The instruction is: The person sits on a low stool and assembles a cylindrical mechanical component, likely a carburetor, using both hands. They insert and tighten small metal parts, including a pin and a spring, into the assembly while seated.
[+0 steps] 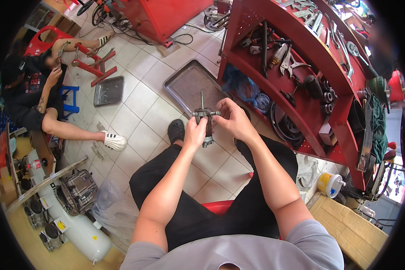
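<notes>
"Hands first: what does the left one hold?"

"The left hand is wrapped around a metal part, a dark cylindrical body with a thin rod standing out of its top. The thumb lies along the body, and a rounded fitting shows below the grip."

"And the right hand?"

"It is at the part's upper right side, fingers curled, thumb and fingertips close together by a small knob there. Whether they pinch it or merely rest beside it, I cannot tell."

"Where is the part, exactly?"

"In front of the seated person, above the gap between the knees, its rod pointing away from the body. From this view it overlaps the near edge of a large metal tray on the tiled floor."

"What stands around?"

"To the right, a red shelf unit with wrenches on top and locking pliers lower down. A blue plastic bag is bunched at its near end."

"And on the left?"

"A smaller dark tray beside a red metal stand, another person sitting close by, and a pale tank nearer the camera."
</notes>
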The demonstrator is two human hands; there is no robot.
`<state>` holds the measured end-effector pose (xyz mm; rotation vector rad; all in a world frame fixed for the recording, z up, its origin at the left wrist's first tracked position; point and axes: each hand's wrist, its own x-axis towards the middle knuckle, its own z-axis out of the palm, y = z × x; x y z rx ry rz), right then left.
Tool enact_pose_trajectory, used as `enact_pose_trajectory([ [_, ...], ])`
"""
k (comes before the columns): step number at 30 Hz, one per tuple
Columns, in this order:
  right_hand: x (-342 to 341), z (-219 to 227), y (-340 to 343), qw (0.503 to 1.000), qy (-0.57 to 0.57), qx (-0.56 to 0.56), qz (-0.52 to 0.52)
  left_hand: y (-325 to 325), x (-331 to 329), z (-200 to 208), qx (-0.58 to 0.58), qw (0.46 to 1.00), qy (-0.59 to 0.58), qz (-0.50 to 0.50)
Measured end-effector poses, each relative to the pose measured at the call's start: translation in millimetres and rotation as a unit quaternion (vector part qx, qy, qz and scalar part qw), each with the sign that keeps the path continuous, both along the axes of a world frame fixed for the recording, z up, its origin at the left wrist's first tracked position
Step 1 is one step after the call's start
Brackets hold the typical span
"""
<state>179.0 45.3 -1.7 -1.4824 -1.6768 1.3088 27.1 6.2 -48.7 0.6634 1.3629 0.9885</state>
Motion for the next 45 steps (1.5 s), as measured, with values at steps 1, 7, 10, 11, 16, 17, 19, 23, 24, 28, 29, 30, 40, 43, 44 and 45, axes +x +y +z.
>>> enact_pose_trajectory([
  [1, -1, -2, -2, 0.997, 0.056, 0.043, -0.015, 1, 1, 1, -0.003, 1.0, 0.0, 0.004],
  [7, 2, 6, 7, 0.99, -0.113, -0.082, 0.037, 2, -6, -13, 0.017, 1.0, 0.02, -0.007],
  [10, 5, -8, 0, 0.997, 0.056, 0.057, 0.021, 3, -3, -11, 0.014, 1.0, 0.014, -0.008],
  [11, 4, -8, 0, 0.997, 0.042, 0.057, 0.01, 3, -4, -10, 0.009, 1.0, 0.01, -0.003],
  [16, 5, 4, 12, 0.984, -0.114, -0.126, 0.054, 1, -6, -15, 0.021, 1.0, 0.014, 0.001],
  [17, 6, 4, 10, 0.993, -0.076, -0.066, 0.055, 1, -5, -14, 0.023, 1.0, 0.011, 0.004],
  [19, 7, 4, 3, 0.997, 0.001, 0.056, 0.057, 1, -3, -12, 0.015, 1.0, -0.002, 0.025],
  [23, 5, 4, 4, 0.997, -0.061, -0.01, 0.036, 2, -6, -12, 0.019, 1.0, 0.021, -0.008],
  [24, 5, 9, 10, 0.991, -0.099, -0.075, 0.053, 2, -7, -12, 0.02, 0.999, 0.029, -0.015],
  [28, 6, -7, 2, 0.993, 0.037, 0.115, 0.019, 3, -4, -9, 0.012, 0.999, 0.031, -0.015],
  [29, 3, -5, -1, 0.993, 0.028, 0.114, 0.012, 2, -4, -9, 0.006, 1.0, 0.027, -0.005],
  [30, 1, -2, -2, 0.993, 0.02, 0.114, 0.005, 2, -5, -12, 0.018, 0.999, 0.025, -0.01],
  [40, 0, -7, -1, 0.991, 0.018, 0.127, -0.033, 3, -4, -4, 0.02, 0.999, 0.016, -0.019],
  [43, 2, 6, 8, 0.994, -0.106, -0.012, 0.02, 1, -8, -11, 0.018, 1.0, 0.006, -0.014],
  [44, 6, 10, 11, 0.984, -0.155, -0.076, 0.046, 2, -8, -13, 0.02, 1.0, 0.012, -0.017],
  [45, 8, 4, 10, 0.993, -0.109, -0.029, 0.045, 2, -8, -14, 0.022, 0.999, 0.018, -0.02],
])
